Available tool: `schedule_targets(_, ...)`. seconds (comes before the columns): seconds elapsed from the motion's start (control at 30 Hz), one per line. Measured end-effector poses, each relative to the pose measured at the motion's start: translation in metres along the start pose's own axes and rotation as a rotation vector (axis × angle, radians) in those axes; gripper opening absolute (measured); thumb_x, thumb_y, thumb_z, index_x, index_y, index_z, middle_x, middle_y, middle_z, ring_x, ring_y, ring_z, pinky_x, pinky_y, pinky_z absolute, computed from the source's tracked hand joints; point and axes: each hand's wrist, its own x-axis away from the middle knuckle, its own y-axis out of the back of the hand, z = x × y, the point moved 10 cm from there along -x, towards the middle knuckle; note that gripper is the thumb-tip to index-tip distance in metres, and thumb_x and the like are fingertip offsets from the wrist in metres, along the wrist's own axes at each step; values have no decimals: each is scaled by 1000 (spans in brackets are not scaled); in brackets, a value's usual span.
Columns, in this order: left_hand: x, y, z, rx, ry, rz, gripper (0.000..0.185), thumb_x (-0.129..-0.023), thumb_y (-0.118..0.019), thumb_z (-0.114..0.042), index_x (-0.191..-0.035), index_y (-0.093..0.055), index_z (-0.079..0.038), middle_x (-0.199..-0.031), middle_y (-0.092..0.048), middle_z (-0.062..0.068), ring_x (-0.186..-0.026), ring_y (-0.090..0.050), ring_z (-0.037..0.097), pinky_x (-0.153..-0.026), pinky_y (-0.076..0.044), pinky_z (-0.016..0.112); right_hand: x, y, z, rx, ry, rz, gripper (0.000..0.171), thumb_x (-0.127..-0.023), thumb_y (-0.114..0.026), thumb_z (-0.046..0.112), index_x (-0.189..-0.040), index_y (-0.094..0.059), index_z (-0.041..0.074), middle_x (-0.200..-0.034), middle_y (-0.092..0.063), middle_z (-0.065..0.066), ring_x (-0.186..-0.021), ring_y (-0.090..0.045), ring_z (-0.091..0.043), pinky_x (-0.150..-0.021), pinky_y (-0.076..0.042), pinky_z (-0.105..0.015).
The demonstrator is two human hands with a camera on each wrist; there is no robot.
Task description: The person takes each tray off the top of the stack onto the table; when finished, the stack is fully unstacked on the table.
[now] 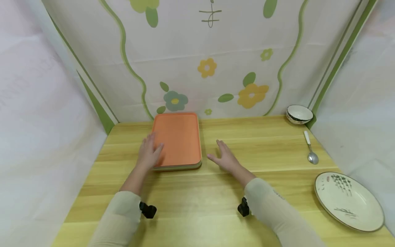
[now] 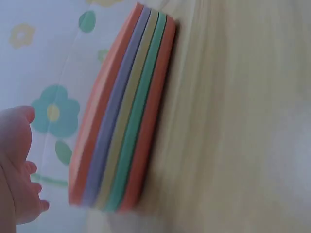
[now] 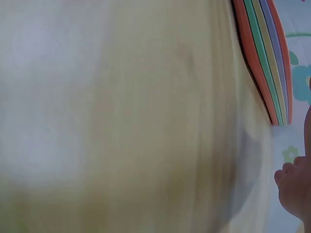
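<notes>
A stack of several rectangular trays point(image 1: 179, 140) lies on the table's left half, near the back, with an orange one on top. From the side, the left wrist view shows their edges point(image 2: 127, 111) in orange, purple, yellow and green. My left hand point(image 1: 148, 152) is at the stack's left side, fingers extended and thumb over its edge; whether it touches cannot be told. To the right of the stack, apart from it, my right hand point(image 1: 226, 158) hovers with fingers spread and holds nothing. The right wrist view shows part of that hand point(image 3: 295, 187) beside the stack.
A patterned bowl point(image 1: 299, 115) stands at the back right corner of the wooden table point(image 1: 197, 206). Before it lies a spoon point(image 1: 311, 151) with a white handle, and nearer is an oval plate point(image 1: 348, 202). A flowered cloth point(image 1: 185, 44) hangs behind the table.
</notes>
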Motion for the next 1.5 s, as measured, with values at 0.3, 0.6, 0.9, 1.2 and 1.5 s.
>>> schedule_targets(0.3,31,-2,45,251,140,39,80,-103,-48,-41,-159,3,-16,-166,0,14,-152,-5,40,-124,-11,58,10,-31,9,-137,15,37,105,-81,-72,59,-159,-16,17,-163,-21,-11,-147,-26,-38,-118,-29,-63)
schedule_targets(0.6,46,-15,68,431,177,75,81,-103,-52,-31,-158,2,-9,-164,-11,20,-148,-19,42,-121,-27,56,14,-53,21,-177,33,90,101,-83,-75,48,-159,-16,16,-158,-33,-12,-144,-36,-31,-121,-31,-51)
schedule_targets(0.9,43,-21,79,442,230,8,61,-103,-51,-18,-154,-24,1,-152,-35,24,-134,-44,38,-98,-47,18,10,-55,25,-145,58,50,94,-85,-72,51,-157,-24,13,-160,-31,-12,-143,-37,-34,-120,-32,-52)
schedule_targets(1.2,40,-20,81,490,278,-59,55,-103,-47,-13,-153,-28,0,-157,-31,19,-137,-39,34,-112,-42,37,9,-56,25,-141,41,23,89,-86,-73,45,-155,-28,11,-157,-35,-13,-142,-38,-33,-119,-33,-51)
schedule_targets(1.5,42,-17,89,521,354,-117,53,-101,-48,-13,-151,-35,-4,-152,-40,19,-132,-43,29,-97,-45,17,9,-60,26,-142,47,33,91,-86,-73,46,-156,-26,11,-158,-33,-13,-145,-34,-34,-120,-31,-52)
